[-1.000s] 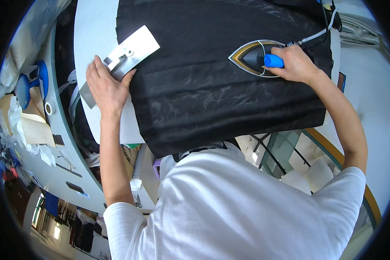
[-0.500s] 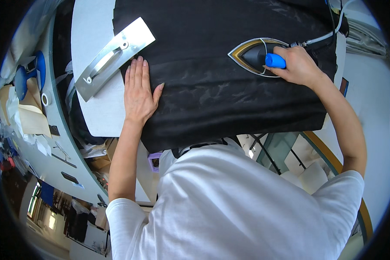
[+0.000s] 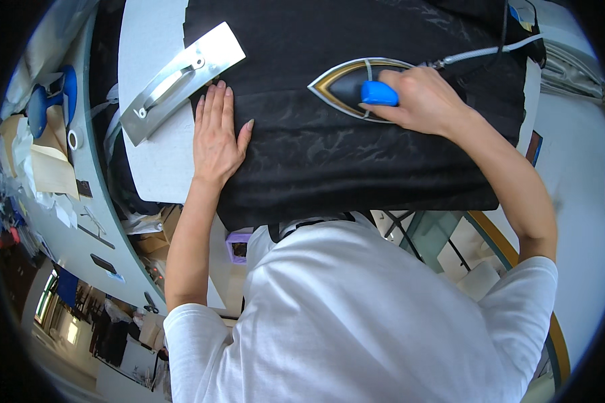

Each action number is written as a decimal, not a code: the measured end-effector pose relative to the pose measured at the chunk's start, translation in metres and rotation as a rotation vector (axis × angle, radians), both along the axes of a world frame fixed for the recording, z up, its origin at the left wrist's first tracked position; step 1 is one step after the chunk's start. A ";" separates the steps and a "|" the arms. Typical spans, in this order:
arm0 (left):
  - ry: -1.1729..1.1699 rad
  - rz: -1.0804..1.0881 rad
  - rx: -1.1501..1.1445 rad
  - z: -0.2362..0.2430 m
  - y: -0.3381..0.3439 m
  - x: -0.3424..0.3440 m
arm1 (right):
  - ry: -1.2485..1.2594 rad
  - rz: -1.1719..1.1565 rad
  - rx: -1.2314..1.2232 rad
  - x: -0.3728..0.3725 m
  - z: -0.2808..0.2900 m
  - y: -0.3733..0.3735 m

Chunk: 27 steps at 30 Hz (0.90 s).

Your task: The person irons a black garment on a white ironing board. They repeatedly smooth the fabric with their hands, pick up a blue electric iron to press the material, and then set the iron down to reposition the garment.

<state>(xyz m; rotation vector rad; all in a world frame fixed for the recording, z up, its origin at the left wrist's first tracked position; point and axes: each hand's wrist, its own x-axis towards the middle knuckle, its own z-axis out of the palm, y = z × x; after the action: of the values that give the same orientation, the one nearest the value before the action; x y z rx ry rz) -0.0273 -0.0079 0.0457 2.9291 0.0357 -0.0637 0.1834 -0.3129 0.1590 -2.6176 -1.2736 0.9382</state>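
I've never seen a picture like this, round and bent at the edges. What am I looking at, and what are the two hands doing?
There is no machine here: a person wears a wide fisheye camera on the head, looking down, which bends straight edges. The white shirt below is their own. Their right hand grips the blue handle of an iron standing on a black cloth spread over a white ironing board. Their left hand lies flat, palm down, at the cloth's edge. Beside it on the board rests a flat metal plate with a handle. A cord runs from the iron toward the upper right.
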 end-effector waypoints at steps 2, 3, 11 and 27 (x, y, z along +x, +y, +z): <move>0.007 0.004 -0.009 0.001 0.001 0.000 | 0.029 0.009 0.011 -0.006 0.001 0.024; 0.012 0.007 -0.017 0.001 0.001 0.000 | 0.033 0.016 0.028 -0.009 0.000 0.035; -0.033 0.012 -0.085 0.002 0.003 -0.001 | -0.003 0.048 0.113 -0.027 -0.004 0.090; -0.021 0.551 0.143 0.027 0.110 0.005 | -0.083 0.035 -0.064 -0.032 0.003 0.101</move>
<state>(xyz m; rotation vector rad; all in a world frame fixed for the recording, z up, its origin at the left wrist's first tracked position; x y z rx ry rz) -0.0226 0.1025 0.0731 2.9418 0.8661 0.0587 0.1518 -0.2123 0.1619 -2.7184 -1.3338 0.8982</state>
